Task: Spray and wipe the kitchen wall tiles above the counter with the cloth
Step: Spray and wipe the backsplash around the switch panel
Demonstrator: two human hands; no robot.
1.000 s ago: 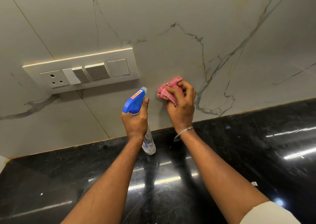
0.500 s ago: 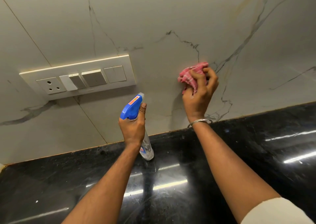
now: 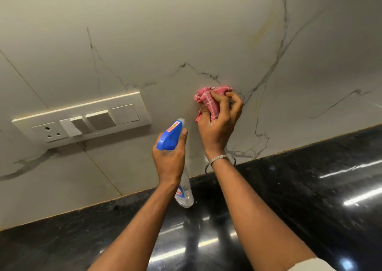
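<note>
My right hand [image 3: 219, 124] grips a bunched pink checked cloth [image 3: 208, 99] and presses it against the pale marble-veined wall tiles [image 3: 186, 33], a little right of the switch plate. My left hand [image 3: 169, 159] holds a clear spray bottle with a blue trigger head [image 3: 170, 136], nozzle pointing up towards the wall; the bottle's clear body [image 3: 185, 194] hangs below the hand, over the counter. The two hands are close together, left one lower.
A cream switch plate with a socket and several switches [image 3: 82, 124] is fixed to the wall at left. A glossy black stone counter [image 3: 310, 198] runs along the bottom, meeting the tiles at a slanted edge. A bangle [image 3: 219, 159] circles my right wrist.
My right hand with the cloth swept up and right across the tile, then back left a little. The left hand with the bottle has stayed nearly in place.
</note>
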